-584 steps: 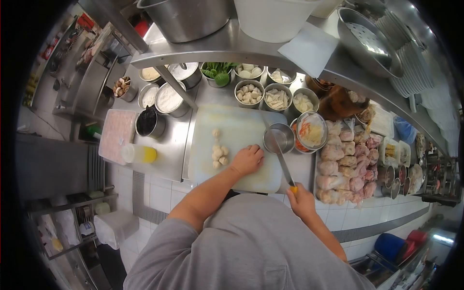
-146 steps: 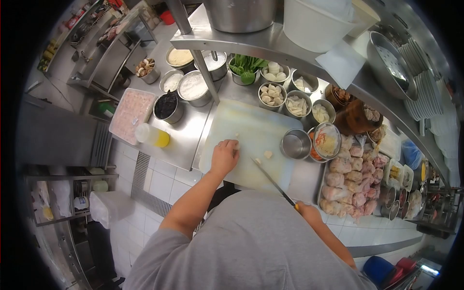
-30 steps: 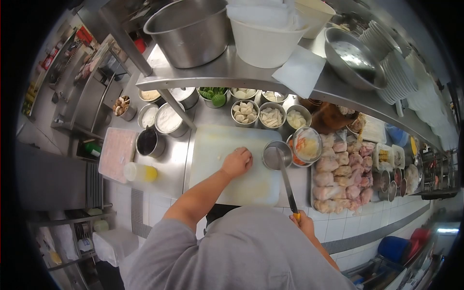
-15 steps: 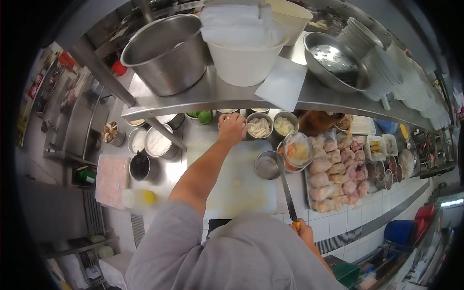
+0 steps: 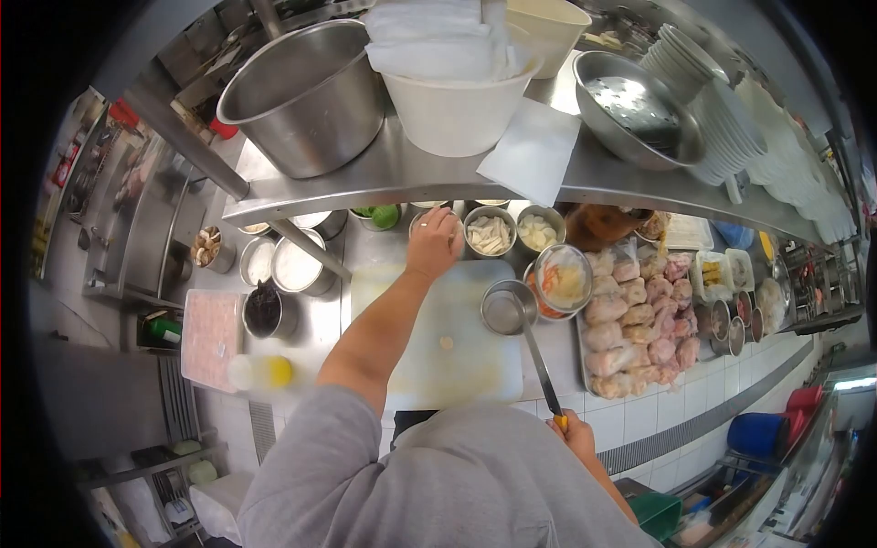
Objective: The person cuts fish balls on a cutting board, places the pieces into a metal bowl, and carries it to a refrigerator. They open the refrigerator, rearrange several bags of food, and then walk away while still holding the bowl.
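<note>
From the head view, I see a steel shelf [image 5: 384, 197] overhanging bowls [image 5: 493, 255] past the board's [image 5: 484, 376] far edge. The left hand [image 5: 436, 239] covers one, its grip hidden; the right [image 5: 573, 431] clasps a knife [image 5: 544, 373], blade over the pot [image 5: 500, 316] at the right edge. A pale piece [image 5: 446, 343] lies mid-board.

You get bright light, with glare on the round, perforated silver metal bowl [image 5: 630, 110] between one and two o'clock. Fisheye distortion bows your long grey steel shelf [image 5: 457, 180] at twelve; black swallows the corners, and the yellow-filled cylindrical container [image 5: 262, 372] at eight looks blurred.
</note>
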Demonstrator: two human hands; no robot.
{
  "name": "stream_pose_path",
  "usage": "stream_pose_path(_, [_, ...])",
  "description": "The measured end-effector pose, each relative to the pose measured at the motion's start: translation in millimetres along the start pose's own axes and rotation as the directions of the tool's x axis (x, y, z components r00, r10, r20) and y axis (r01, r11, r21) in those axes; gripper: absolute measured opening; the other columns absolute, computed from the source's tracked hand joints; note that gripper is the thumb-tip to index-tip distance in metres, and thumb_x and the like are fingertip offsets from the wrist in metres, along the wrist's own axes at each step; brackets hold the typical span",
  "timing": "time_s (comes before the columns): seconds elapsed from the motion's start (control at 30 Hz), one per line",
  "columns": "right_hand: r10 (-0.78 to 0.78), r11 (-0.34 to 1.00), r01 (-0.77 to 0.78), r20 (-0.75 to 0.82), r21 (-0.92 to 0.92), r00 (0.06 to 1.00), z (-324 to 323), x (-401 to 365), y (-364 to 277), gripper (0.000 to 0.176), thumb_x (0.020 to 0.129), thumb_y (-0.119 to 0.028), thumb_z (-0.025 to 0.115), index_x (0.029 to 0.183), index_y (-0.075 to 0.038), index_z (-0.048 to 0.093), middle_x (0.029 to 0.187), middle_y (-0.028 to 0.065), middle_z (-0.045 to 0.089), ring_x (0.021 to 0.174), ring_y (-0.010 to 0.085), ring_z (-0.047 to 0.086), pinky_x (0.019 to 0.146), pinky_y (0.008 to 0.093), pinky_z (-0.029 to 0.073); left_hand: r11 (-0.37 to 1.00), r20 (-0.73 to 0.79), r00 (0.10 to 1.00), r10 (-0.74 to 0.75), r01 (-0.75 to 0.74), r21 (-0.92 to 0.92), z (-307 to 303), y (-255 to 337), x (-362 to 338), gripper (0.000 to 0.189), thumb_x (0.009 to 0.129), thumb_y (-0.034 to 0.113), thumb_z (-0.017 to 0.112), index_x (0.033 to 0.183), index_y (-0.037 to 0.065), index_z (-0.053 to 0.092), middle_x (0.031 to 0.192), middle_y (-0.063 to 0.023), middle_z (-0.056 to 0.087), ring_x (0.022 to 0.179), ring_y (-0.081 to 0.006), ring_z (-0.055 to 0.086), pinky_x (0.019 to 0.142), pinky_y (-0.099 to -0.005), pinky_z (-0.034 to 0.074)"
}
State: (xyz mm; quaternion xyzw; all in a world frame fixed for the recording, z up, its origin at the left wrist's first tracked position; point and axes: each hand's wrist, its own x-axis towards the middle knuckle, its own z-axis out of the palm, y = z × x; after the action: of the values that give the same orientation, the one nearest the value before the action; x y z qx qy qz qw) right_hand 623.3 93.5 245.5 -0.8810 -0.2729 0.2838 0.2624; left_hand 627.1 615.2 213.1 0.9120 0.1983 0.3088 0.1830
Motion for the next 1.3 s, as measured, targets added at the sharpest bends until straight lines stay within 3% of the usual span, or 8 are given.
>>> stream_pose_path(0.33, [0.037,0.998,-0.034,0.057,-0.056,0.998,-12.9,4.0,-5.9,0.041,0.097,-0.039,0.073,0.12,-0.006,0.065,0.084,0.023,0.072,0.079,0.0433,0.071,0.068,0.0485,0.056,0.963,0.152,0.988,-0.031,-0.011,0.269,-16.0,15.8,-16.6,0.064,0.095,0.022,0.061,0.156,0.011,0.045,0.168,-0.0228,0.028,0.155,-0.0424,0.027,0.123,-0.0565,0.028])
stream_pose_path(0.5, [-0.048,0.977,0.068,0.102,-0.202,0.994,-21.9,3.5,10.2,0.037,0.096,-0.038,0.073,0.12,-0.011,0.067,0.09,0.019,0.074,0.084,0.0413,0.072,0.073,0.048,0.056,0.987,0.011,0.987,-0.161,0.161,0.024,-46.7,36.4,-46.3,0.055,0.091,0.023,0.069,0.142,0.01,0.056,0.148,-0.0202,0.051,0.134,-0.0421,0.051,0.112,-0.0529,0.042])
stream_pose_path(0.7, [-0.103,0.963,0.127,0.112,-0.239,0.988,-30.3,3.2,24.8,0.038,0.094,-0.034,0.074,0.122,-0.009,0.068,0.102,0.0162,0.076,0.091,0.0374,0.073,0.078,0.0449,0.057,0.989,0.447,0.894,0.006,0.061,-0.136,-53.3,76.4,-195.5,0.025,0.089,0.014,0.072,0.113,0.01,0.069,0.115,-0.0135,0.066,0.103,-0.0377,0.066,0.09,-0.0474,0.055])
stream_pose_path(0.83, [-0.194,0.935,0.223,0.131,-0.277,0.972,-29.9,19.4,28.3,0.041,0.092,-0.032,0.075,0.124,-0.008,0.067,0.104,0.0161,0.076,0.092,0.0369,0.072,0.078,0.0448,0.057,0.981,0.439,0.889,-0.131,0.18,-0.071,-56.0,81.3,-224.0,0.022,0.088,0.009,0.069,0.11,0.009,0.069,0.114,-0.0134,0.066,0.103,-0.0377,0.066,0.088,-0.0465,0.056])
stream_pose_path(0.9, [-0.263,0.908,0.283,0.104,-0.309,0.959,-25.6,32.5,23.9,0.044,0.09,-0.031,0.078,0.127,-0.009,0.065,0.102,0.0153,0.074,0.091,0.0366,0.072,0.078,0.0446,0.057,0.927,0.091,0.922,-0.376,0.375,0.022,-61.0,70.3,-211.8,0.019,0.088,0.006,0.067,0.107,0.008,0.069,0.111,-0.0131,0.065,0.101,-0.0381,0.066,0.086,-0.047,0.056])
stream_pose_path(1.0, [-0.354,0.878,0.372,0.114,-0.302,0.928,-17.0,56.1,11.7,0.049,0.088,-0.031,0.08,0.13,-0.011,0.063,0.103,0.0138,0.072,0.091,0.0356,0.071,0.078,0.0447,0.057,0.889,-0.013,0.896,-0.443,0.441,0.122,-75.1,41.3,-190.0,0.015,0.09,0.004,0.064,0.104,0.007,0.068,0.11,-0.014,0.066,0.101,-0.0383,0.066,0.087,-0.0479,0.055])
stream_pose_path(1.1, [-0.477,0.816,0.482,0.097,-0.319,0.873,1.5,81.9,-2.4,0.058,0.084,-0.033,0.085,0.133,-0.014,0.061,0.106,0.0118,0.073,0.095,0.0335,0.071,0.079,0.0421,0.057,0.869,0.281,0.826,-0.489,0.431,0.245,-84.9,27.2,-181.2,0.013,0.091,0.002,0.061,0.102,0.005,0.067,0.109,-0.016,0.066,0.102,-0.0384,0.066,0.088,-0.0477,0.055])
stream_pose_path(1.3, [-0.586,0.736,0.6,0.147,-0.313,0.797,33.2,115.9,-40.0,0.059,0.083,-0.031,0.084,0.135,-0.013,0.061,0.101,0.0105,0.069,0.09,0.0329,0.068,0.078,0.0427,0.056,0.786,0.217,0.755,-0.618,0.589,0.187,-95.0,23.3,-192.4,0.012,0.09,0.003,0.061,0.101,0.004,0.067,0.105,-0.0188,0.068,0.099,-0.0384,0.068,0.085,-0.0476,0.055])
